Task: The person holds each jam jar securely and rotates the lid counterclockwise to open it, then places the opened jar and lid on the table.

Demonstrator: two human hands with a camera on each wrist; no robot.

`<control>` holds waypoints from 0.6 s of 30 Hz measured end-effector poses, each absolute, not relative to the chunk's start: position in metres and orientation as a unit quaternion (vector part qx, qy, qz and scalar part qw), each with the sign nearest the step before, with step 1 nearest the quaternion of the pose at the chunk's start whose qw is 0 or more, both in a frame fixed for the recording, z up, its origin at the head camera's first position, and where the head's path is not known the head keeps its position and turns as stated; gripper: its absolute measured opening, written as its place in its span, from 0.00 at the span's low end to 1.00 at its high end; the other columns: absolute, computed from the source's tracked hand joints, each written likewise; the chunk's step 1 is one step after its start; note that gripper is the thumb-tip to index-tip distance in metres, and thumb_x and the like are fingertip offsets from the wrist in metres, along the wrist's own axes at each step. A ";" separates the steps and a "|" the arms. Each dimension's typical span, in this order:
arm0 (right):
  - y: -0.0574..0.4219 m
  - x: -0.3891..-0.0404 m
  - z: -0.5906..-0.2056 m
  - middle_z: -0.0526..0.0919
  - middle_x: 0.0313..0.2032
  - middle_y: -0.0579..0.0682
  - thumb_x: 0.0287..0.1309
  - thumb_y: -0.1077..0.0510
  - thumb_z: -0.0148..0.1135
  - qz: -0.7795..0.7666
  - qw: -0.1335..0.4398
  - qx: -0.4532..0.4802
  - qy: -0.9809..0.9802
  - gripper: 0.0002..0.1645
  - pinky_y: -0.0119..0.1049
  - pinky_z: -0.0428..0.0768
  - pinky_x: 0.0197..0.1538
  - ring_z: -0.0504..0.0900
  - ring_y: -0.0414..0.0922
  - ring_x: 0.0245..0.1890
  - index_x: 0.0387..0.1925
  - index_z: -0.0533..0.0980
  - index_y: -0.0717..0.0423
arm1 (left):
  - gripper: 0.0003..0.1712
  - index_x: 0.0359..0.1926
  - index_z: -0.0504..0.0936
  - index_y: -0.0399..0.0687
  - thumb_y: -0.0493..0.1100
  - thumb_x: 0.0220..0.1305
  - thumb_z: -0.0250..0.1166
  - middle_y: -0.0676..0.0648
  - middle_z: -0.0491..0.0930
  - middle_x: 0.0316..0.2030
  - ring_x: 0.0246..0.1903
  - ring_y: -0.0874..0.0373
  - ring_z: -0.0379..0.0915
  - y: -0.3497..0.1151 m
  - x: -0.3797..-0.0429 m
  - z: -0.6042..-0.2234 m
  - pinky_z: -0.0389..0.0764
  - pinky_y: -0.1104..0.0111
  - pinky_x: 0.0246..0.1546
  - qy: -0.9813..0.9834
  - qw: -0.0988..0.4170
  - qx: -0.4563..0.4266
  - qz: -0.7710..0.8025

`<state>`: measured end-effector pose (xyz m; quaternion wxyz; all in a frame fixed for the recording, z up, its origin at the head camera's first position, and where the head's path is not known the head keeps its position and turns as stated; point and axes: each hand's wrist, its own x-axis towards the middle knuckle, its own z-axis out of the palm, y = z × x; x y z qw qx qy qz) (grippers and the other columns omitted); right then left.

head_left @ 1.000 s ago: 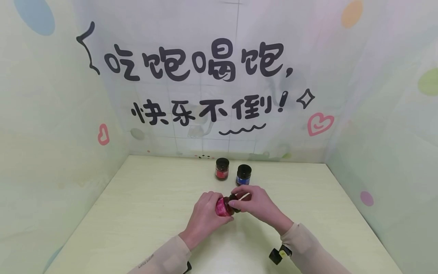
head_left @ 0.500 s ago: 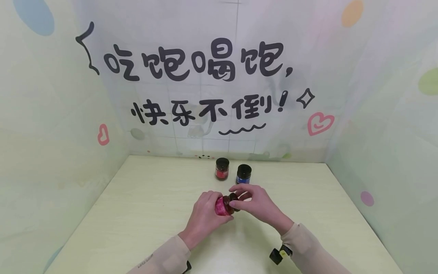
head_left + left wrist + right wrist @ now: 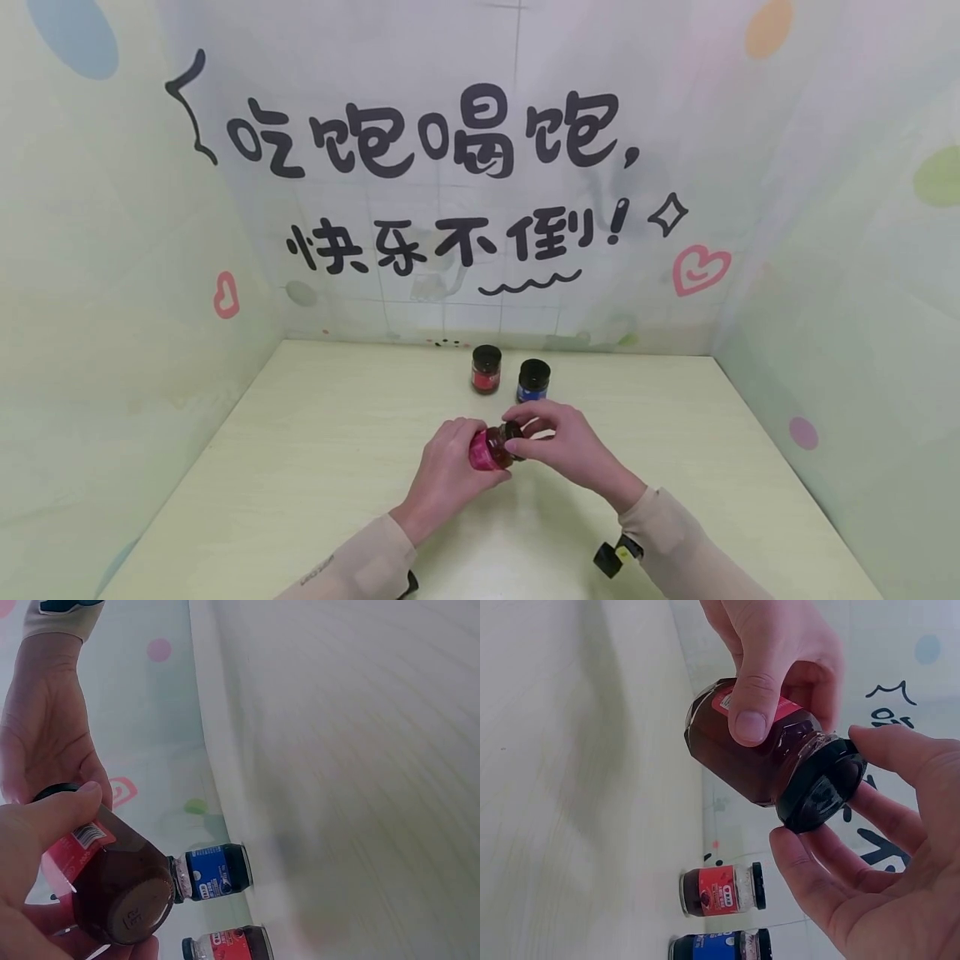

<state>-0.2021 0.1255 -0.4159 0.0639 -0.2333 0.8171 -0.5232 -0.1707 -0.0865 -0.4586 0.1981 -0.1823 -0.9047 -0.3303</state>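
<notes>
My left hand (image 3: 448, 468) grips a glass jar of dark red-brown contents with a pink-red label (image 3: 483, 451), tilted above the table with its lid end toward the right. The thumb lies across the jar body (image 3: 739, 761) in the right wrist view. At the jar's mouth sits a black lid (image 3: 821, 786), and the fingertips and thumb of my right hand (image 3: 561, 442) pinch its edge. The left wrist view shows the jar's bottom (image 3: 135, 911) facing the camera. Behind the hands stand a red-labelled jar (image 3: 486, 371) and a blue-labelled jar (image 3: 533, 382), both with black lids.
A pale wooden table (image 3: 337, 417) spreads under the hands. Printed fabric walls (image 3: 450, 308) with large dark lettering enclose its back and sides. A small black device (image 3: 609, 559) hangs at the right wrist.
My right fingers have shifted slightly around the lid, toward upper left at first. The held jar has turned a little in the hands. Both standing jars stay in place.
</notes>
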 end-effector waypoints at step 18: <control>0.129 -0.203 -0.418 0.83 0.50 0.51 0.57 0.53 0.75 -0.543 0.050 -0.249 0.800 0.22 0.39 0.85 0.43 0.85 0.51 0.47 0.52 0.80 0.46 | 0.33 0.49 0.80 0.50 0.54 0.43 0.84 0.53 0.80 0.43 0.43 0.60 0.74 -0.092 -0.172 -0.463 0.82 0.64 0.44 -0.901 0.164 -0.143 -0.375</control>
